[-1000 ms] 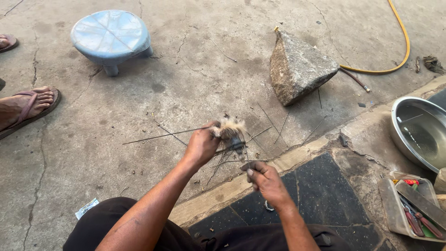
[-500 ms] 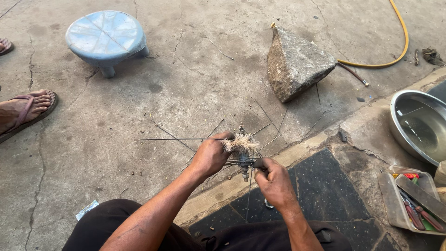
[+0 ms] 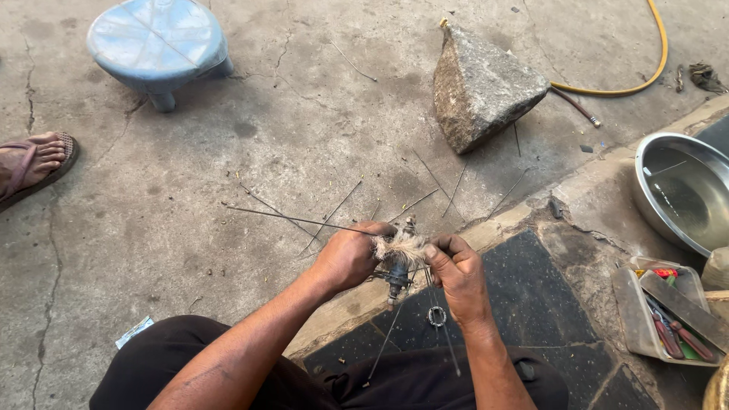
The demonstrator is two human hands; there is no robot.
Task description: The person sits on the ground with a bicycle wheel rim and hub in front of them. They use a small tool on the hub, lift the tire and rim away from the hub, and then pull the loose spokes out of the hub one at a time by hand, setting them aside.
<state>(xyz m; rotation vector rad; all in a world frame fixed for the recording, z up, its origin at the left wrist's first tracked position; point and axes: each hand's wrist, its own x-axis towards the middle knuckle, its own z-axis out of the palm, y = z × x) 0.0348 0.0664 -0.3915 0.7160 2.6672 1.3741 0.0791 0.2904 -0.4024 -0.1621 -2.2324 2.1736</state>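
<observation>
My left hand (image 3: 351, 256) and my right hand (image 3: 456, 271) meet over a small dark metal hub (image 3: 398, 275) with thin spokes sticking out of it. Between the fingers of both hands sits a tuft of pale fibre (image 3: 402, 247), wound at the top of the hub. My left hand closes round the hub's left side and my right hand pinches the fibre. One long spoke (image 3: 288, 219) runs out to the left above the concrete. A small metal ring (image 3: 437, 316) lies below on the dark slab (image 3: 501, 311).
Several loose spokes (image 3: 448, 188) lie on the concrete floor. A large rock (image 3: 482, 85) stands beyond them, with a yellow hose (image 3: 645, 76) behind. A blue stool (image 3: 157, 47) is far left, a person's sandalled foot (image 3: 34, 162) at left edge. Steel bowl (image 3: 680, 190) and tool tray (image 3: 668, 315) at right.
Both hands came together on the hub and lifted it nearer to me. My right hand moved up from the slab onto the fibre tuft.
</observation>
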